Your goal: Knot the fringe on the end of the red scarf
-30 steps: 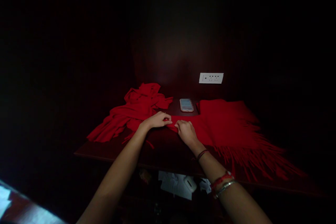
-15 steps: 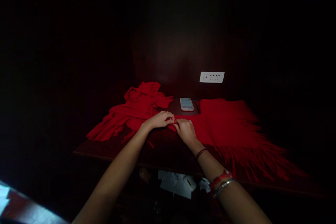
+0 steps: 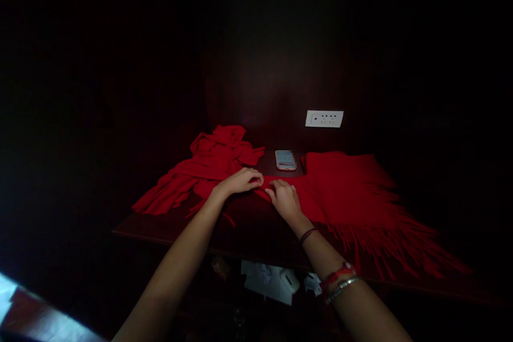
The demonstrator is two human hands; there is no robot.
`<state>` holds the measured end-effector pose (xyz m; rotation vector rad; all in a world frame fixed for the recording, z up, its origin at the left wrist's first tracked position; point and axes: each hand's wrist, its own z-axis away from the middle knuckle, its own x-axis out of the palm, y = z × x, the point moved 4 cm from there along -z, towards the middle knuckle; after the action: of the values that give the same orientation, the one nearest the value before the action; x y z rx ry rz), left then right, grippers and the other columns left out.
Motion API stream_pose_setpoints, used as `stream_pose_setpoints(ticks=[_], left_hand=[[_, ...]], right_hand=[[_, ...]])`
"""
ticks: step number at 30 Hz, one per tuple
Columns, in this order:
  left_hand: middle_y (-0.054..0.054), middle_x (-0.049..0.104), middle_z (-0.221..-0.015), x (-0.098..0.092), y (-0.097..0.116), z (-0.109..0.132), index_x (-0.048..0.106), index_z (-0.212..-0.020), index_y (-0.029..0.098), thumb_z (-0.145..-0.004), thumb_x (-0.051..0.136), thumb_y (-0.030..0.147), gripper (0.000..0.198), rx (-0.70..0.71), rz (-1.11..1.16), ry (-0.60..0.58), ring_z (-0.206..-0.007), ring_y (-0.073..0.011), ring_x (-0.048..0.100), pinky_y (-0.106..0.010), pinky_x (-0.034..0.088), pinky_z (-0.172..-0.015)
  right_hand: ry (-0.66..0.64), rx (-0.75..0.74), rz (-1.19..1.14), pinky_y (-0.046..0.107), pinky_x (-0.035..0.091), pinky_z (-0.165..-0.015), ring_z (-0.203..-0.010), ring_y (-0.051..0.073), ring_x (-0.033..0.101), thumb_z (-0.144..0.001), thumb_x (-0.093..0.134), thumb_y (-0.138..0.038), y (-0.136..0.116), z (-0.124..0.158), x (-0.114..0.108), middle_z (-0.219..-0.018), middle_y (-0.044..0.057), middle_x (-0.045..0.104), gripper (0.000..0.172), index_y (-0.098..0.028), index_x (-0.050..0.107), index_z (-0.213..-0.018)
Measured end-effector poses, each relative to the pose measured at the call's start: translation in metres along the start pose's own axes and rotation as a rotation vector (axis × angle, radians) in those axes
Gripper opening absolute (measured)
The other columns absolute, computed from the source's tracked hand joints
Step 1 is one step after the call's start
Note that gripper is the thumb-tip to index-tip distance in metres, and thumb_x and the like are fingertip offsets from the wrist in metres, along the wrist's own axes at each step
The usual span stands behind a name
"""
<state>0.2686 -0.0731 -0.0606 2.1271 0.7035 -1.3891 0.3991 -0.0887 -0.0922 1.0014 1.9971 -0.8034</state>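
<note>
Touching fringed red cloth point(image 3: 348, 192), left hand point(image 3: 241, 180) and right hand point(image 3: 285, 200) curl, grip unclear.

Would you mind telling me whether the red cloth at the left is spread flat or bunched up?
Bunched up: the red cloth lies in a rumpled heap, with overlapping folds and uneven edges.

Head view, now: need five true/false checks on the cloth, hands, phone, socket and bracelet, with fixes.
1. The left hand and right hand are both at the red cloth. True.
2. The phone is in the right hand. False: it lies beyond both hands.
3. The wall socket sits higher in the picture than the phone. True.
4. The silver bracelet is on the left arm. False: right arm.
5. Fringe shows at the cloth's right side. True.
</note>
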Motion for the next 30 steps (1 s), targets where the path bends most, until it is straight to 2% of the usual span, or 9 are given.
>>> stream_pose_setpoints(ticks=[2,8,13,16,21,24,30], left_hand=[[-0.001,0.057,-0.075,0.0019,0.0016,-0.0017,0.056,-0.079,0.015,-0.081,0.043,0.024,0.016,0.003,-0.003,0.001,-0.072,-0.0109,0.051,-0.019,0.035,-0.069],[-0.001,0.057,-0.076,0.0016,0.0017,-0.0025,0.056,-0.08,0.015,-0.082,0.041,0.025,0.017,0.006,0.011,0.009,-0.073,-0.0108,0.05,-0.019,0.035,-0.069],[-0.001,0.057,-0.08,-0.0022,-0.006,0.0022,0.055,-0.084,0.015,-0.074,0.054,0.027,0.016,-0.044,0.003,-0.017,-0.074,-0.0115,0.051,-0.018,0.036,-0.067],[-0.001,0.057,-0.078,-0.0038,-0.0056,0.0032,0.055,-0.082,0.015,-0.077,0.05,0.024,0.012,-0.035,-0.026,0.006,-0.074,-0.0113,0.051,-0.019,0.035,-0.069],[0.0,0.056,-0.074,-0.0002,0.0004,0.0001,0.056,-0.078,0.016,-0.08,0.045,0.024,0.013,-0.001,-0.059,0.006,-0.071,-0.0112,0.05,-0.019,0.035,-0.068],[0.0,0.056,-0.073,0.0009,0.0011,-0.0013,0.056,-0.078,0.016,-0.081,0.044,0.025,0.015,0.005,-0.059,0.012,-0.071,-0.0112,0.05,-0.019,0.035,-0.067],[-0.001,0.056,-0.073,-0.0013,-0.0014,-0.0015,0.057,-0.077,0.015,-0.082,0.042,0.027,0.019,-0.007,-0.016,0.016,-0.071,-0.0109,0.05,-0.018,0.035,-0.068]], right_hand=[[0.019,-0.024,-0.036,0.026,0.031,-0.069,-0.086,0.017,0.05,-0.078,0.048,-0.031,-0.0013,-0.0006,-0.0001,-0.091,0.005,0.058,0.02,-0.019,0.055,-0.092],[0.0,-0.018,-0.033,0.025,0.03,-0.066,-0.081,0.016,0.05,-0.08,0.046,-0.023,-0.001,-0.0025,-0.0005,-0.084,0.004,0.058,0.012,-0.018,0.056,-0.077],[-0.024,0.029,-0.039,0.024,0.03,-0.063,-0.072,0.015,0.053,-0.081,0.042,-0.02,0.002,-0.0017,0.0008,-0.077,0.004,0.061,0.013,-0.018,0.054,-0.08],[-0.036,0.037,-0.048,0.024,0.031,-0.064,-0.073,0.015,0.053,-0.081,0.043,-0.021,0.0024,-0.0006,0.0021,-0.078,0.004,0.061,0.012,-0.018,0.054,-0.082],[0.046,-0.047,-0.057,0.025,0.032,-0.07,-0.087,0.017,0.049,-0.077,0.049,-0.029,-0.0042,-0.0009,0.0004,-0.094,0.006,0.057,0.019,-0.018,0.054,-0.093],[0.025,-0.074,-0.029,0.026,0.031,-0.069,-0.085,0.017,0.049,-0.079,0.047,-0.025,-0.0069,-0.002,0.0016,-0.088,0.004,0.058,0.012,-0.019,0.056,-0.084],[0.013,-0.047,-0.053,0.025,0.03,-0.066,-0.078,0.016,0.051,-0.083,0.039,-0.02,-0.0056,-0.0026,0.0009,-0.08,0.004,0.06,0.016,-0.017,0.054,-0.082]])
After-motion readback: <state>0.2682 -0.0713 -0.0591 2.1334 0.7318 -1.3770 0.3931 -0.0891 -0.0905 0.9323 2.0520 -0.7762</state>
